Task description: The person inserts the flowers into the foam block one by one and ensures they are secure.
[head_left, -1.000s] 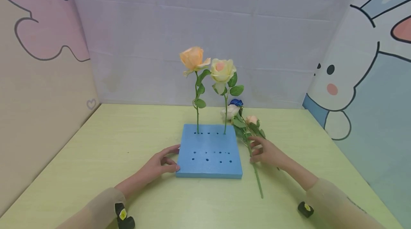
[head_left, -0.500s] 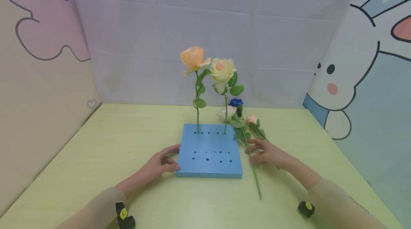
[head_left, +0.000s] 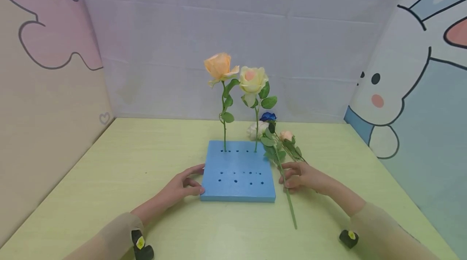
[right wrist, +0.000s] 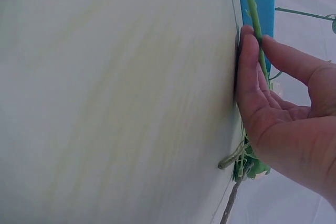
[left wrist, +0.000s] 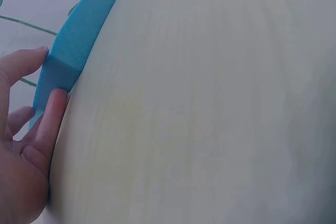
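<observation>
A blue foam block (head_left: 237, 171) with rows of holes lies on the yellow-green table (head_left: 109, 179). An orange rose (head_left: 218, 65) and a cream rose (head_left: 251, 79) stand upright in its back row. My left hand (head_left: 182, 185) rests against the block's front left corner, thumb along the left edge; the left wrist view shows the hand (left wrist: 26, 145) touching the block (left wrist: 79, 35). Just right of the block, my right hand (head_left: 300, 175) pinches a long green stem (head_left: 290, 209) between thumb and finger. The right wrist view shows that hand (right wrist: 278, 103) on the stem (right wrist: 251, 3).
Loose flowers lie right of the block: a white rose (head_left: 254, 129), a blue one (head_left: 268, 116) and a small peach one (head_left: 286, 135), with leafy stems tangled together. Cartoon-printed walls close in the table on the left, back and right.
My right hand has drawn slightly left toward the block with the stem, and the white rose head shifted with it. The left hand and the standing roses have not moved.
</observation>
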{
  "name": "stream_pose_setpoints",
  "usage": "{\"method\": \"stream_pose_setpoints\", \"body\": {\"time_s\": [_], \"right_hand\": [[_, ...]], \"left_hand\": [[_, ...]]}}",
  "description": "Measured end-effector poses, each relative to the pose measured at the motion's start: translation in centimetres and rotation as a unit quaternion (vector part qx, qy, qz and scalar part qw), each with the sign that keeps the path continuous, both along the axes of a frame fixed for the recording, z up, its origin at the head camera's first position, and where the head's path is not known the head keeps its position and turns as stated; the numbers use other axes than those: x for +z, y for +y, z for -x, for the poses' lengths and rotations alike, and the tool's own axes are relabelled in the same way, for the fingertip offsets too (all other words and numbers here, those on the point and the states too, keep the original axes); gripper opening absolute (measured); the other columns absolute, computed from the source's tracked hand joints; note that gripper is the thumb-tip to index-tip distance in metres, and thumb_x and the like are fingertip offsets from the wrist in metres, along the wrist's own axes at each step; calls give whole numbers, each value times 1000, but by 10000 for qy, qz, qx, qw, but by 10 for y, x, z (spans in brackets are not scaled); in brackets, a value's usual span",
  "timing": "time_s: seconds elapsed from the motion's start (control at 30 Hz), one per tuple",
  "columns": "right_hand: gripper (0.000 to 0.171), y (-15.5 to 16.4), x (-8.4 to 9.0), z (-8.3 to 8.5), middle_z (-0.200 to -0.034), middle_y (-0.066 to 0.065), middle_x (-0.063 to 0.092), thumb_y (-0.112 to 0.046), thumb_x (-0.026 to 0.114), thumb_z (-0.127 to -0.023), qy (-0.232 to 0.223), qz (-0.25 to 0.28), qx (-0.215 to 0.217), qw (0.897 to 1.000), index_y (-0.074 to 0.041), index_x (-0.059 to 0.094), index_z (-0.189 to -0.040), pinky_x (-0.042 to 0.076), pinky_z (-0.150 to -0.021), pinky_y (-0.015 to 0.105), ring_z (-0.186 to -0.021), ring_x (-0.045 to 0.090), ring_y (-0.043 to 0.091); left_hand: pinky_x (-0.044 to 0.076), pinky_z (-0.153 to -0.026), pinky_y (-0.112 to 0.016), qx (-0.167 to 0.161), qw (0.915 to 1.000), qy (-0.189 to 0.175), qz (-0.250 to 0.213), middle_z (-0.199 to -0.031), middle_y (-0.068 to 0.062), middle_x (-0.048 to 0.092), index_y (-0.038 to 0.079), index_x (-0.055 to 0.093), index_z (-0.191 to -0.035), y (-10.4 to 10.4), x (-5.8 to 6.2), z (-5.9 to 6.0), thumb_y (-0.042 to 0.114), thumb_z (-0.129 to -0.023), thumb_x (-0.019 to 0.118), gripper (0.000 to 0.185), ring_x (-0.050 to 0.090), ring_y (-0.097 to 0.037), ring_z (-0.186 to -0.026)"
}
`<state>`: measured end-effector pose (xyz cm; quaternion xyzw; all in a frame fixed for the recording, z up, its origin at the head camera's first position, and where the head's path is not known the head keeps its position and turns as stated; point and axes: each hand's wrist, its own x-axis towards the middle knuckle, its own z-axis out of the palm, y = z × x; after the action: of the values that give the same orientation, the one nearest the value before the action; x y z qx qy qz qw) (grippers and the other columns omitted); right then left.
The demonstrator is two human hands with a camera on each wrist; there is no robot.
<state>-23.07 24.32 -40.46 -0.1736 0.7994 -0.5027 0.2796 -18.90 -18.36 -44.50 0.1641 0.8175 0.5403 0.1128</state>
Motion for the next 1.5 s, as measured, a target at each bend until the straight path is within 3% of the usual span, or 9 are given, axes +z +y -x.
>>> {"method": "stream_pose_setpoints", "body": {"time_s": [0.2, 0.53, 0.83, 1.03, 1.23, 1.37, 1.5], "right_hand": [[79, 1, -1, -1, -116, 24, 70, -8, 64, -93, -351, 274, 163, 9989, 13, 15, -151, 58, -84, 32, -94, 72, 16], [88, 3, 1, -3, -120, 21, 68, -11, 69, -90, -200, -9, 503, 9985, 10, 10, -153, 53, -85, 25, -99, 68, 14], [59, 2, -2, -4, -108, 13, 75, -10, 67, -92, -431, 75, 405, 9982, 11, 43, -141, 57, -83, 27, -97, 71, 13], [60, 3, -4, -4, -103, 9, 70, -5, 61, -94, -603, 439, 698, 9948, 12, 33, -143, 59, -75, 31, -80, 69, 15], [71, 4, -4, -3, -103, 9, 66, -3, 65, -91, -762, 542, 803, 9924, 8, 26, -148, 59, -74, 31, -88, 69, 17], [69, 5, -4, -3, -105, 10, 69, -4, 66, -91, -813, 495, 792, 9923, 7, 29, -147, 58, -75, 29, -90, 70, 17], [56, 6, -5, -3, -105, 13, 74, -6, 66, -92, -749, 407, 756, 9935, 11, 41, -139, 57, -76, 27, -92, 71, 15]], "left_hand": [[47, -87, -27, -12, 10000, 14, 9, -151, -19, 45, 13, 36, -153, 0, -1, 0, 23, -89, 73, 74, 64, -18, -99], [46, -86, -26, 20, 10000, 0, 9, -150, -19, 46, 13, 37, -152, 0, 0, 1, 24, -89, 73, 74, 64, -17, -98], [46, -85, -26, -82, 9999, 88, -23, -150, -21, 45, 11, 35, -153, -1, -1, 0, 22, -90, 72, 74, 64, -19, -99], [46, -86, -26, -92, 9999, 101, -4, -150, -22, 45, 11, 35, -153, -1, 0, -1, 23, -90, 72, 74, 64, -19, -99], [46, -86, -27, -57, 10000, 63, -16, -150, -21, 45, 12, 36, -153, 0, 0, -1, 23, -90, 72, 74, 63, -19, -98], [46, -86, -27, -62, 10000, 58, -49, -151, -21, 45, 11, 36, -153, 0, 0, -1, 22, -90, 72, 74, 63, -19, -99], [46, -86, -26, -47, 10000, 52, -46, -151, -21, 44, 11, 35, -153, 0, 0, -1, 22, -90, 73, 74, 63, -19, -99]]}}
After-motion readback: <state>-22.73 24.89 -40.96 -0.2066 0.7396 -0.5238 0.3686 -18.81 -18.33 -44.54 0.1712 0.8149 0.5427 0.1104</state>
